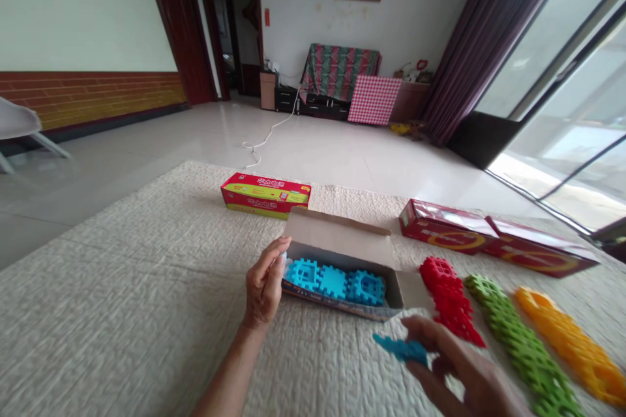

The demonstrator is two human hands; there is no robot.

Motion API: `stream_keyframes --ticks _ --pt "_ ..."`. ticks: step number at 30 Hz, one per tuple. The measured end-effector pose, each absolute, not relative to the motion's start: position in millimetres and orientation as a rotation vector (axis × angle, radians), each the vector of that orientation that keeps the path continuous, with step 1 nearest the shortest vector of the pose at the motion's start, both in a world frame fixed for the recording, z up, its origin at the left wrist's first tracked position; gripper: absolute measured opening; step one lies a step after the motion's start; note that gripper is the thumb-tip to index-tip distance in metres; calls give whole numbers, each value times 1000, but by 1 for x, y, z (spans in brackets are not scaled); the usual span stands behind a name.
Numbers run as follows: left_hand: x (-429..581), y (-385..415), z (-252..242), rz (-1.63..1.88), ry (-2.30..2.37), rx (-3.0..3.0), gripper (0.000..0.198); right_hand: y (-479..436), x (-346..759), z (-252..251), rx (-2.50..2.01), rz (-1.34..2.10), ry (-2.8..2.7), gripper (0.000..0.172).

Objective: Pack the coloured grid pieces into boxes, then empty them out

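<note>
An open cardboard box [337, 232] lies in the middle of the cloth with its lid tipped back. Several blue interlocking plastic blocks [333, 282] rest inside it in a row. My left hand [265, 283] grips the box by its left end, fingers closed on the edge. Just off the box's front right corner, my right hand [452, 365] pinches a single blue block [402, 348] between thumb and fingers. Right of the box lie rows of red blocks [447, 300], green blocks [525, 342] and yellow blocks [570, 342].
A red and yellow box [265, 195] stands behind the open one. Two dark red boxes [447, 228] sit end to end at the back right. The textured cream cloth [147, 287] covers the work surface. Beyond it a white cable [268, 135] trails over the tiled floor.
</note>
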State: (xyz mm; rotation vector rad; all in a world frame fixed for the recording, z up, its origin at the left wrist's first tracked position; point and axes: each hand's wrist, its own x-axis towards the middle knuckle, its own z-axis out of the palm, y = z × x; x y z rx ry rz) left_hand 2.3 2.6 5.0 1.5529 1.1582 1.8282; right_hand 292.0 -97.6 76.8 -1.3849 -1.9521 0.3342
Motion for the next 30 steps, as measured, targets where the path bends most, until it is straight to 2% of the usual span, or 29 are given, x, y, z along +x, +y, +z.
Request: stream_keyframes --ticks 2,5,14,16,21,24,26,30 --pt "2 3 5 1830 1160 1549 32 -68 274 96 -1374 407 -1978 19" --pt "2 3 6 1826 1174 1539 32 -25 243 111 -1412 537 -1947 19" --pt "2 3 7 1820 1195 1565 31 13 214 95 -1365 693 -2224 28" --pt "2 2 7 1830 1185 1568 30 13 215 94 -1381 655 -2232 29" --pt "3 1 7 1830 1147 1531 30 -9 229 104 -1408 279 -2190 19" --pt "1 2 5 1871 1148 1477 30 -36 254 108 -1480 85 -1963 19" --pt "-2 4 3 1941 1196 1422 31 -51 274 102 -1613 -40 -1688 26" --pt "-6 10 0 2016 1456 1177 37 -62 291 68 -1775 117 -1020 42"
